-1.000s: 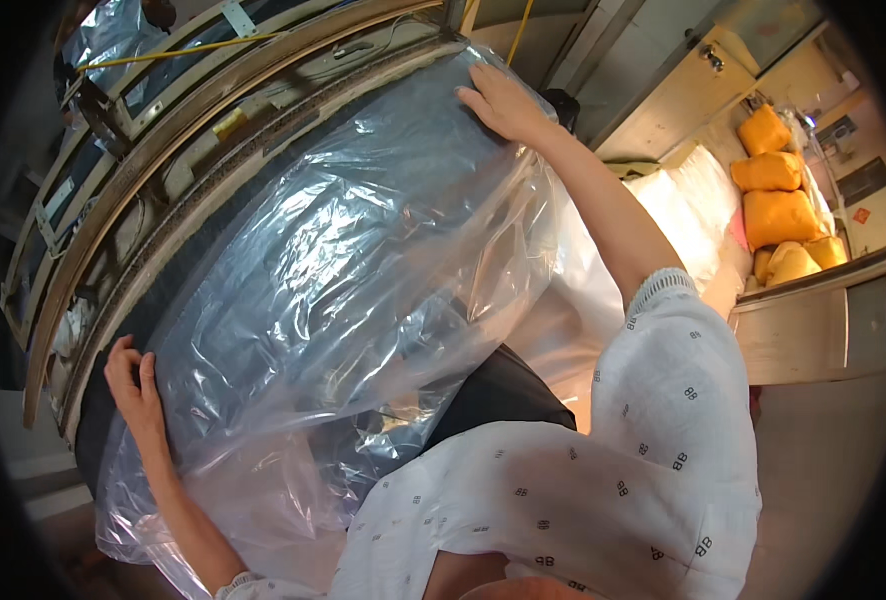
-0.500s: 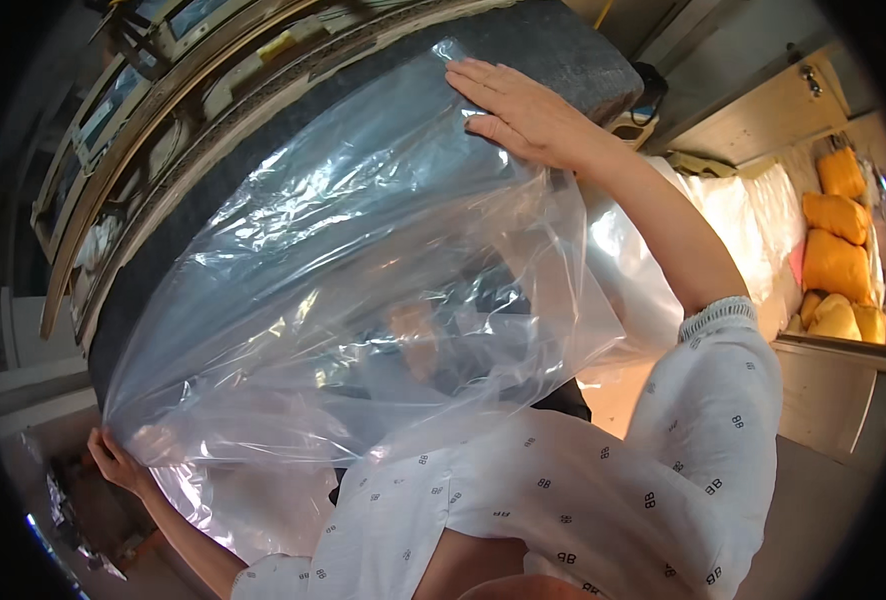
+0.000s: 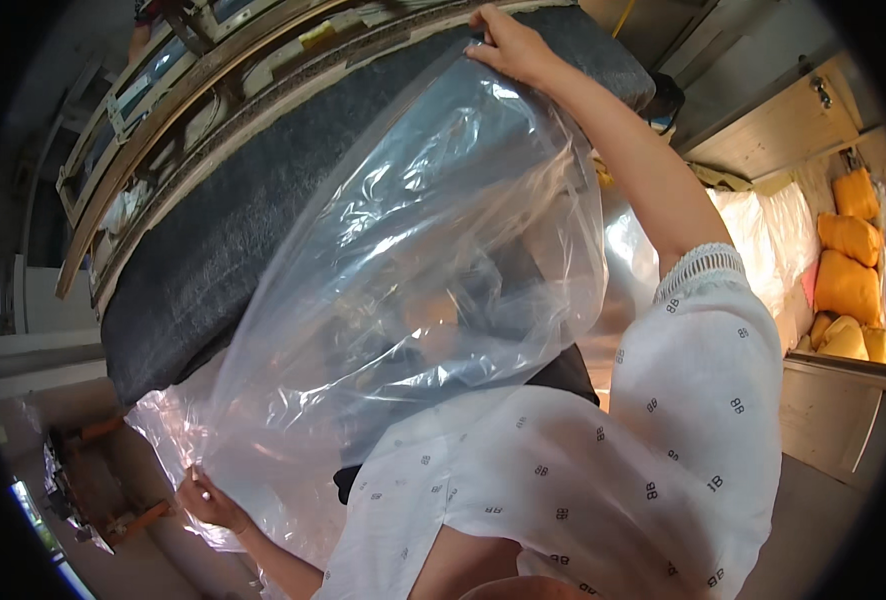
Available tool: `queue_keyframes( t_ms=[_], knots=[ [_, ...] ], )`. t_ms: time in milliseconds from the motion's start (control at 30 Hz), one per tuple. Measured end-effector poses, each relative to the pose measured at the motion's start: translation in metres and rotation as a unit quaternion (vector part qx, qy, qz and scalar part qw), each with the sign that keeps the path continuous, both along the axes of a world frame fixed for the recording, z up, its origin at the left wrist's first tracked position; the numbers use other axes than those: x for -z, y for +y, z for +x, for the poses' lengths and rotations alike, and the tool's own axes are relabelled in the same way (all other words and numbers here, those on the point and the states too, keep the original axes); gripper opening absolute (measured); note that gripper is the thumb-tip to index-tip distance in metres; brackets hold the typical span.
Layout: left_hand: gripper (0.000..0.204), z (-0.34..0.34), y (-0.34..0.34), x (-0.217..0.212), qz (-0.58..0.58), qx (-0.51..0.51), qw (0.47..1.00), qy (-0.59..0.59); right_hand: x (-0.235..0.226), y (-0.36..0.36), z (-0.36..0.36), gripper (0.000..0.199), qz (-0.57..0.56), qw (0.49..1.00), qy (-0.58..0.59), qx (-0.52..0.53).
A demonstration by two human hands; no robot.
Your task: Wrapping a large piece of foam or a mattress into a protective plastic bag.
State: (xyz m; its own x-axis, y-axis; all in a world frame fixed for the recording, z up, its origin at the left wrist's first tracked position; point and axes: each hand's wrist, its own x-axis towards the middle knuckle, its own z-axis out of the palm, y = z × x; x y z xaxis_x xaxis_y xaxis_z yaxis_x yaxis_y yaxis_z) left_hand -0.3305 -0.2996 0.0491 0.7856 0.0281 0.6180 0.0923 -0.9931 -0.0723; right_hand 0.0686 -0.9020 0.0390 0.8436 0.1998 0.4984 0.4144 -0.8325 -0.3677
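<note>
A large sheet of clear plastic film (image 3: 403, 250) stretches between my two hands, creased and shiny, its far edge lifted off the dark padded work surface (image 3: 203, 260). My right hand (image 3: 508, 48) pinches the film's far corner near the back right of that surface. Low on the left, my left hand (image 3: 208, 500) is closed on the film's other corner, beyond the surface's left end. Through the film the front part of the surface and my body show blurred. More clear film hangs below, beside my left forearm.
A wooden and metal frame (image 3: 148, 145) runs along the back of the surface. At the right, yellow-orange bundles (image 3: 848, 270) are stacked beside a pile of pale plastic (image 3: 763, 235). A wooden board (image 3: 763, 120) stands behind them. A dark metal fixture (image 3: 98, 480) is at the lower left.
My left hand has drawn the film's corner in toward me and to the right. My right hand has gone from lying flat to gripping the film's edge, slightly farther away. More dark surface shows.
</note>
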Motion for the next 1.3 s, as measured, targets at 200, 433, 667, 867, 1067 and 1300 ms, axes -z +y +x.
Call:
queue_keyframes(
  t_ms=[200,433,667,867,1067,1300],
  knots=[
    [0.017,0.006,0.013,0.039,-0.337,-0.152,0.929,-0.010,-0.013,-0.014,0.030,0.009,0.143,0.953,0.252,-0.089],
    [0.030,0.165,0.022,-0.048,-0.672,-0.001,0.717,-0.184,-0.020,-0.008,0.018,0.014,0.637,0.693,0.131,-0.311],
    [0.033,0.300,0.128,0.032,-0.382,-0.099,0.913,-0.106,0.024,0.025,0.042,0.022,0.360,0.926,-0.048,0.100],
    [0.033,0.347,0.109,0.021,-0.458,-0.033,0.883,-0.094,0.023,0.011,0.068,0.022,0.266,0.950,-0.030,0.158],
    [0.032,0.362,0.083,0.009,-0.497,-0.045,0.862,-0.093,0.017,0.004,0.073,0.025,0.225,0.951,-0.025,0.211],
    [0.031,0.365,0.118,0.023,-0.510,-0.041,0.856,-0.075,0.016,0.011,0.072,0.038,0.181,0.951,-0.071,0.242]
  ],
)
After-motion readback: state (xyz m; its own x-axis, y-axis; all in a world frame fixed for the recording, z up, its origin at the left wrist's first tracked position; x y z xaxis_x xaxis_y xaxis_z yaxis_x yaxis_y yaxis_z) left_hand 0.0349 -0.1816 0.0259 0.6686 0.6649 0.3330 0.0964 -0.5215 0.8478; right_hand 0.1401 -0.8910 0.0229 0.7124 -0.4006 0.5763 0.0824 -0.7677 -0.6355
